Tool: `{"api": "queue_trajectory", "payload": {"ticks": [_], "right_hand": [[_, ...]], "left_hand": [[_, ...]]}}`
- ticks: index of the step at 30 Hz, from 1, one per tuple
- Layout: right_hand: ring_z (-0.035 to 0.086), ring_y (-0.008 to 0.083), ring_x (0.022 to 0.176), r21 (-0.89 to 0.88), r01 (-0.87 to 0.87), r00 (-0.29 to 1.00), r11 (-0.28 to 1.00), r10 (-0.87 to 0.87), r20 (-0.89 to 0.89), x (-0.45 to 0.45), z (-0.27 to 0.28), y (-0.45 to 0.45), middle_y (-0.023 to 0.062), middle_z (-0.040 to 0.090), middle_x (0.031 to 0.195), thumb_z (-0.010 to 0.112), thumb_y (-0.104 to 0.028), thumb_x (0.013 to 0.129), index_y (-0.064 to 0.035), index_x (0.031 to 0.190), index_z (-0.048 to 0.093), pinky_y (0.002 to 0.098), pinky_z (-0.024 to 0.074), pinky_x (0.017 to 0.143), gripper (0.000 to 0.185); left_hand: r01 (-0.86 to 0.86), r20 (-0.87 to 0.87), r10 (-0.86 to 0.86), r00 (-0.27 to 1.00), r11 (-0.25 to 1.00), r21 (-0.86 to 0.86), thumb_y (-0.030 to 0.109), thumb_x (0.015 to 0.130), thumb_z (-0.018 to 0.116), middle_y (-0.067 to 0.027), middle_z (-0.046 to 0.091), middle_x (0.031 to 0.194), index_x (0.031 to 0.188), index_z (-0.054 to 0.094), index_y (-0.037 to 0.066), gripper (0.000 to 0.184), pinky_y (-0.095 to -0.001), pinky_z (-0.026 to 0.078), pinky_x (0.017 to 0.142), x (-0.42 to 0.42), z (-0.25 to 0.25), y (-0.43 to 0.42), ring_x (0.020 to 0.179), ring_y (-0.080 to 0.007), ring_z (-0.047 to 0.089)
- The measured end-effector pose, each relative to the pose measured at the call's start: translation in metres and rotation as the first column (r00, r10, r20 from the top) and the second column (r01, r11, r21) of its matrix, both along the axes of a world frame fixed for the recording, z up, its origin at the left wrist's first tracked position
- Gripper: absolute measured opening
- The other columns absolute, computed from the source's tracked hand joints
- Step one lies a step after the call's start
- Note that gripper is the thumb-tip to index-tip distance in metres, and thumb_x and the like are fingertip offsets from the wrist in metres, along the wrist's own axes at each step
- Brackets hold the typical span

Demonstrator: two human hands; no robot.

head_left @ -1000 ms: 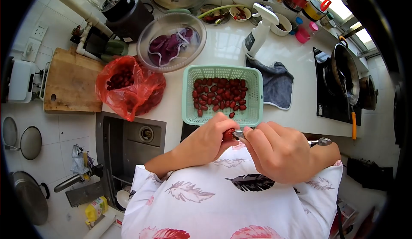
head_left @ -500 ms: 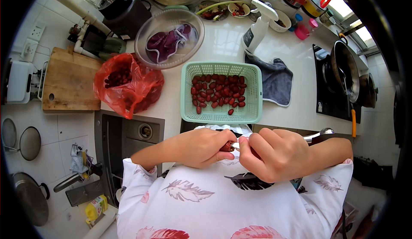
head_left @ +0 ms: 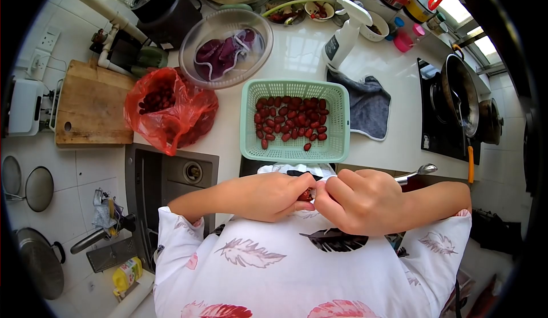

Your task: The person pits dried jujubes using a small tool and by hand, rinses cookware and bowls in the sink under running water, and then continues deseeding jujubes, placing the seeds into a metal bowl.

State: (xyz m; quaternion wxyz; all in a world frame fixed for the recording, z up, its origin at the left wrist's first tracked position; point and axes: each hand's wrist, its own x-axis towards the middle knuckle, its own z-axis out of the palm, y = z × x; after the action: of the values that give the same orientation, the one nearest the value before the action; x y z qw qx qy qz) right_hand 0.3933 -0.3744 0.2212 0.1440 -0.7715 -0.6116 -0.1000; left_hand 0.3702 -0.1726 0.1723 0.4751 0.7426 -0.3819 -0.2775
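Observation:
Between the thumb and fingers of my left hand point(head_left: 275, 195) is a red date point(head_left: 307, 195), mostly covered by the fingers. My right hand point(head_left: 361, 201) is closed in a pinch right beside it, its fingertips at the date; whatever lies in this grip is hidden. Both hands are above my lap, in front of the counter edge. Just beyond them, a pale green plastic basket point(head_left: 246, 121) holds many red dates spread over its bottom.
Left of the basket sit a red plastic bag point(head_left: 191, 115) of dates and a clear bowl point(head_left: 191, 70) with purple cloth. A sink point(head_left: 162, 172) lies below. To the right are a grey cloth point(head_left: 371, 110), a spray bottle point(head_left: 342, 38) and a stove with a wok point(head_left: 459, 90).
My hands have drawn slightly closer together, and the right one is a little higher. Less of the date shows between the fingers.

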Motion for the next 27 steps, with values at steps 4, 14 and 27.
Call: {"api": "queue_trajectory", "payload": {"ticks": [4, 14, 27], "right_hand": [[0.042, 0.0114, 0.044, -0.008, -0.061, 0.994, 0.998, 0.060, -0.092, -0.003, -0.009, -0.001, 0.0021, 0.038, 0.052, 0.056, -0.009, 0.058, -0.0032, 0.063, 0.046, 0.0233, 0.0321, 0.034, 0.013], [0.039, 0.0098, 0.046, -0.047, -0.238, 0.969, 0.970, 0.241, 0.049, 0.011, -0.009, -0.004, 0.0001, 0.037, 0.055, 0.062, -0.018, 0.069, -0.0040, 0.068, 0.048, 0.0188, 0.0299, 0.037, 0.020], [0.053, 0.0227, 0.046, -0.329, 0.030, 0.900, 0.944, -0.169, -0.402, 0.008, -0.011, -0.007, 0.0094, 0.051, 0.058, 0.052, -0.005, 0.071, 0.0002, 0.075, 0.046, 0.0326, 0.0397, 0.038, 0.008]], "left_hand": [[0.083, -0.132, -0.073, 0.989, 0.994, 0.071, 0.026, 0.089, 0.047, -0.0175, 0.055, 0.068, 0.097, 0.038, -0.001, 0.030, -0.0396, 0.042, 0.054, -0.003, 0.004, -0.003, 0.060, -0.0330, 0.054], [0.121, -0.335, -0.183, 0.924, 0.972, -0.200, 0.030, 0.092, 0.041, -0.0138, 0.054, 0.070, 0.099, 0.038, 0.000, 0.031, -0.0380, 0.042, 0.065, -0.006, -0.016, -0.008, 0.062, -0.0332, 0.052], [-0.425, 0.319, 0.413, 0.853, 0.905, -0.033, 0.007, 0.068, 0.066, -0.0089, 0.051, 0.055, 0.066, 0.046, 0.002, 0.020, -0.0345, 0.042, 0.047, -0.010, -0.021, -0.008, 0.050, -0.0260, 0.052]]}}
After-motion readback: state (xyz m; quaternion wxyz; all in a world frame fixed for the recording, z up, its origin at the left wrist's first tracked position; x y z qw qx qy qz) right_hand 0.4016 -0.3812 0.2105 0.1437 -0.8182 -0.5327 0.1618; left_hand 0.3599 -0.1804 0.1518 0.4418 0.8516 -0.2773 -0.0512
